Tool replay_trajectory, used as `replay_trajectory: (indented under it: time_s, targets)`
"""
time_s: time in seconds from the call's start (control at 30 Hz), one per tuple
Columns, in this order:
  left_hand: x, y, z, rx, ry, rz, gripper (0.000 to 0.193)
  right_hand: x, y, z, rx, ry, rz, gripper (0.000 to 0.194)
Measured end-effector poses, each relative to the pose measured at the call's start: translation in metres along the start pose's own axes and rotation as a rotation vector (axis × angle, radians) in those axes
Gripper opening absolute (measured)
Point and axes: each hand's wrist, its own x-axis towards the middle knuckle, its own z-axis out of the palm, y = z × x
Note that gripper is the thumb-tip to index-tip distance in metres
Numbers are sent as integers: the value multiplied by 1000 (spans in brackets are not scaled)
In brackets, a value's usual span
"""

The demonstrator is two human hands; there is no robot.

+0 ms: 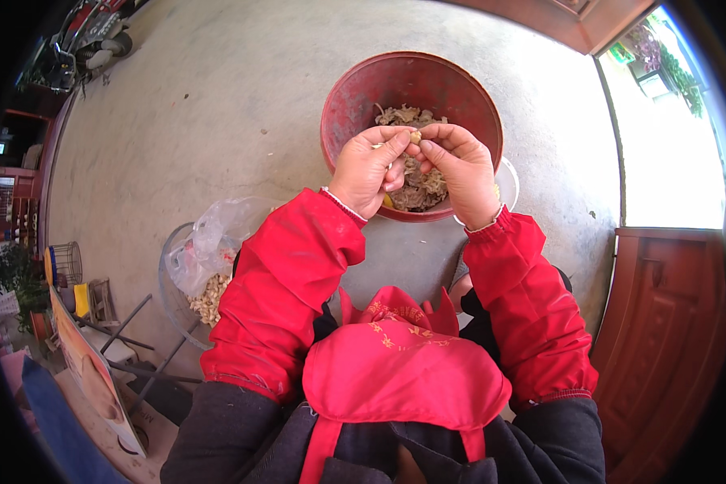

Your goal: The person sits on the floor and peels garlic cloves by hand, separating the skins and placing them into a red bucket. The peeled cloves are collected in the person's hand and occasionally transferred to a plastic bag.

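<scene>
My left hand (366,166) and my right hand (469,172) meet over a red bucket (351,97). Between their fingertips is a small, pale brown piece (415,137) that looks like a garlic clove. Both thumbs and forefingers pinch it. Some whitish bits show in the curled fingers of my left hand, but I cannot tell what they are. Below, crumpled tan scraps (420,187), perhaps peelings, lie in the bucket. Partly hidden behind my right wrist is a white container (509,181) with something yellowish in it.
By my left sleeve stands a clear basin (168,290) with many pale clove-like pieces (209,299) and a plastic bag (202,242). Metal legs (163,366) and a picture board (94,375) are at lower left. A red-brown door (659,339) stands right; a motorcycle (91,45) is far left.
</scene>
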Motion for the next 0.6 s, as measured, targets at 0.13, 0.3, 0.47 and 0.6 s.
replay_trajectory:
  time_s: [0.13,0.3,0.47,0.6]
  targets:
    - [2,-5,-7,-137,-67,-33,16,2,1,1,48,12,-7,11]
    - [3,-7,-5,-130,-72,-13,15,2,6,-2,-16,-16,-35,11]
    - [0,-7,3,-1,-2,48,15,2,5,-3,-23,-6,-30,10]
    - [0,-8,3,102,44,54,17,2,5,0,-49,21,-65,10]
